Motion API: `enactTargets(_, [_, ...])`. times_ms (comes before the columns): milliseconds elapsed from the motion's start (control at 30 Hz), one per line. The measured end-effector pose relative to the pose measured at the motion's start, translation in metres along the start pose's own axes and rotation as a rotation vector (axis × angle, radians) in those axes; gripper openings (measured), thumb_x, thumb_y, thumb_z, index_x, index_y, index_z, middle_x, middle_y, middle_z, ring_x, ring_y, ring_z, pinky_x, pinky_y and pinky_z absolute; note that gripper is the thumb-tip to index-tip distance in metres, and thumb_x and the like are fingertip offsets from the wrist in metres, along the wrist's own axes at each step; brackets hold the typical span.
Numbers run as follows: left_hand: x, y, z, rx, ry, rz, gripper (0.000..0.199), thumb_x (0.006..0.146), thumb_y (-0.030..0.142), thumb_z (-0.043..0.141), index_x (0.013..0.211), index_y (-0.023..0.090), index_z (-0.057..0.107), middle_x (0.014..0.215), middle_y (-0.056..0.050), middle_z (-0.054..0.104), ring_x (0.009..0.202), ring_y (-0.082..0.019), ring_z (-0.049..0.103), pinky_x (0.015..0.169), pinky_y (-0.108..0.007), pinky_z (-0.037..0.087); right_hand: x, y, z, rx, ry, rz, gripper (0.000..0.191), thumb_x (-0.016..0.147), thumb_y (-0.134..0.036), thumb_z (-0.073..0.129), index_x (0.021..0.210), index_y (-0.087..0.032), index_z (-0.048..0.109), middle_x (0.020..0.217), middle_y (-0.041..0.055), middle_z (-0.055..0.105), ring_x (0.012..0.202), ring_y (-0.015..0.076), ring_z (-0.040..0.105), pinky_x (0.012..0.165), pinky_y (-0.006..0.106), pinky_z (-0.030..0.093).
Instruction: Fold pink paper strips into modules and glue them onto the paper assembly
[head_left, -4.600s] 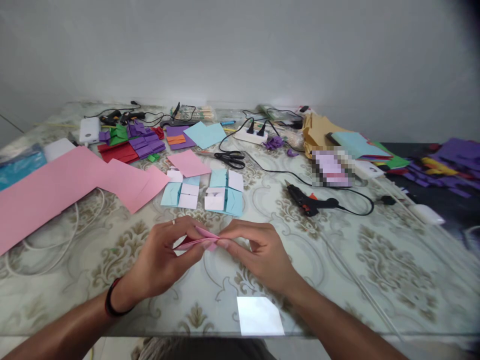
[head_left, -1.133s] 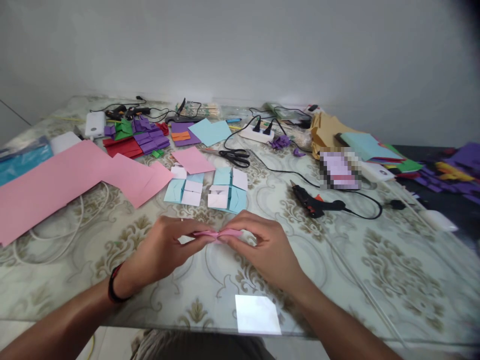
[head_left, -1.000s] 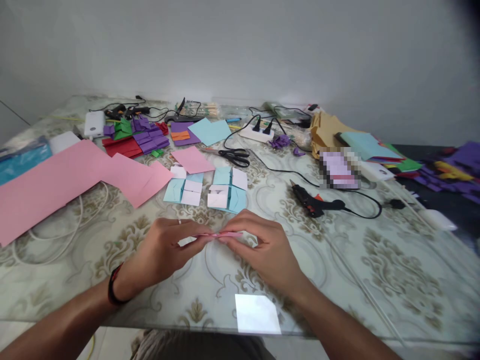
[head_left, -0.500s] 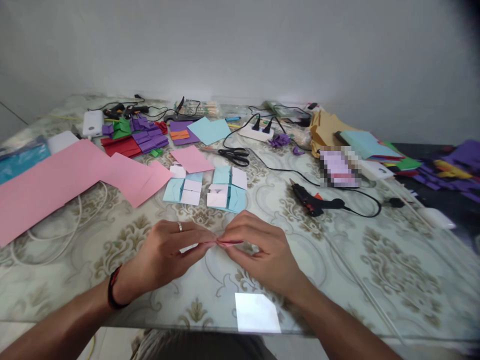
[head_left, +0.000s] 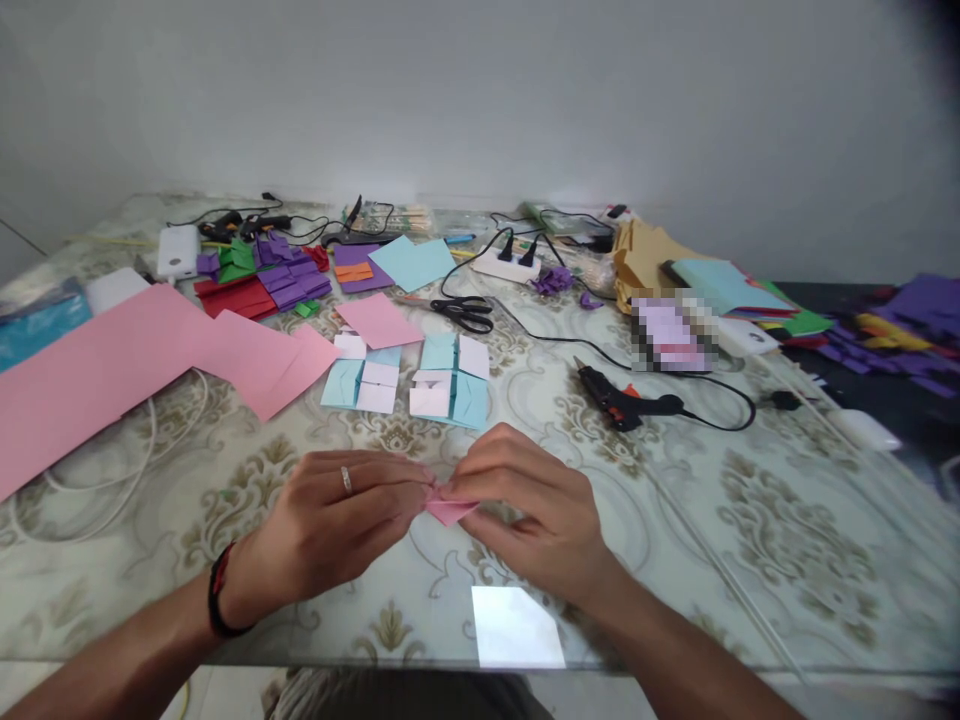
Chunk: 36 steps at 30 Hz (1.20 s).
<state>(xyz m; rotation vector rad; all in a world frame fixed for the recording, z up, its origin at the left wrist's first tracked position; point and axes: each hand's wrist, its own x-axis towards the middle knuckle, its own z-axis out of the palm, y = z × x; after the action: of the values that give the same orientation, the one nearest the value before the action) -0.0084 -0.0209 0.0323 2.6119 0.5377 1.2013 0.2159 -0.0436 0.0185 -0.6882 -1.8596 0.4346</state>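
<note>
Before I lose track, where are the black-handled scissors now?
In the head view, just above centre, the scissors lie in front of the white power strip, their tips by the pink paper square on their left.

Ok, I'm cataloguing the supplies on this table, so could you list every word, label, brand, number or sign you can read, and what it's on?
No text can be read anywhere.
White device at back left: small mark, too blurred to read.
Pixelated object at right: blocked out, unreadable.
Glue gun: no legible lettering.
Held pink paper: no writing visible.
</note>
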Motion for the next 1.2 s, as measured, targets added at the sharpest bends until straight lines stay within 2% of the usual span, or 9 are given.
enactTargets(133, [0.0017, -0.0003, -0.0028, -0.003, 0.022, 0.014, 0.01, 0.091, 0.005, 0.07, 0.095, 0.013, 0.072, 0.095, -0.008, 0.084, 0.092, -0.019, 0.082, 0.087, -0.029, 0.069, 0.0022, -0.001, -0.0018, -0.006, 0.016, 0.028, 0.019, 0.085, 0.002, 0.073, 0.091, -0.016, 0.072, 0.081, 0.0061, 0.072, 0.077, 0.0176, 0.065, 0.069, 0.034, 0.054])
enactTargets(367, [0.002, 0.0004, -0.0033, -0.017, 0.02, 0.026, 0.011, 0.092, 0.005, 0.069, 0.095, 0.015, 0.071, 0.096, -0.007, 0.084, 0.091, -0.02, 0.082, 0.087, -0.03, 0.07, -0.0004, -0.0017, -0.0009, 0.0, 0.046, -0.018, 0.021, 0.084, 0.006, 0.072, 0.089, -0.015, 0.072, 0.08, 0.0064, 0.071, 0.075, 0.0171, 0.064, 0.067, 0.033, 0.054])
enactTargets(567, [0.0008, -0.0011, -0.0026, 0.001, 0.031, 0.04, 0.009, 0.091, 0.006, 0.07, 0.094, 0.014, 0.071, 0.094, -0.007, 0.084, 0.091, -0.019, 0.082, 0.086, -0.029, 0.07, 0.0014, -0.0024, -0.0017, 0.065, 0.007, 0.025, 0.017, 0.086, 0.002, 0.072, 0.091, -0.015, 0.072, 0.081, 0.0066, 0.071, 0.077, 0.0176, 0.066, 0.069, 0.034, 0.055])
enactTargets(700, [0.001, -0.0004, -0.0042, -0.047, 0.006, 0.012, 0.008, 0.09, 0.006, 0.072, 0.092, 0.014, 0.072, 0.096, -0.009, 0.084, 0.092, -0.019, 0.082, 0.088, -0.027, 0.069, -0.0025, -0.0039, -0.0018, 0.038, 0.027, -0.012, 0.019, 0.087, 0.002, 0.072, 0.092, -0.017, 0.072, 0.082, 0.0057, 0.071, 0.076, 0.0173, 0.064, 0.066, 0.034, 0.055])
enactTargets(800, [0.002, 0.0006, -0.0058, -0.097, -0.006, -0.004, 0.008, 0.092, 0.007, 0.069, 0.094, 0.014, 0.071, 0.095, -0.008, 0.084, 0.091, -0.019, 0.082, 0.082, -0.026, 0.07, -0.005, -0.004, -0.0017, 0.019, 0.036, -0.041, 0.019, 0.089, 0.0, 0.07, 0.093, -0.019, 0.072, 0.082, 0.0045, 0.072, 0.075, 0.0171, 0.063, 0.064, 0.033, 0.054])
enactTargets(900, [0.0028, 0.0004, -0.0067, -0.114, 0.011, -0.023, 0.011, 0.092, 0.007, 0.068, 0.095, 0.017, 0.071, 0.092, -0.007, 0.084, 0.088, -0.02, 0.082, 0.077, -0.028, 0.071, -0.0037, -0.0026, -0.0037, 0.049, 0.019, -0.016, 0.019, 0.089, -0.002, 0.07, 0.094, -0.019, 0.073, 0.082, 0.0047, 0.071, 0.076, 0.0178, 0.064, 0.066, 0.034, 0.055])
enactTargets(1033, [0.0026, -0.0006, -0.0069, -0.109, 0.012, 0.008, 0.011, 0.089, 0.004, 0.071, 0.093, 0.014, 0.071, 0.093, -0.01, 0.084, 0.089, -0.021, 0.082, 0.08, -0.029, 0.07, 0.0017, -0.0025, -0.0065, 0.084, 0.006, 0.025, 0.017, 0.086, -0.008, 0.076, 0.099, -0.018, 0.073, 0.087, 0.0063, 0.071, 0.079, 0.019, 0.067, 0.072, 0.037, 0.056])
enactTargets(1200, [0.0006, -0.0002, -0.0031, -0.085, -0.02, -0.011, 0.016, 0.09, 0.003, 0.068, 0.097, 0.017, 0.07, 0.096, -0.007, 0.083, 0.09, -0.02, 0.082, 0.081, -0.03, 0.07, 0.0044, -0.0068, -0.0024, 0.077, -0.042, 0.062, 0.021, 0.084, 0.0, 0.065, 0.091, -0.019, 0.07, 0.081, 0.0037, 0.069, 0.075, 0.0171, 0.065, 0.069, 0.034, 0.055])
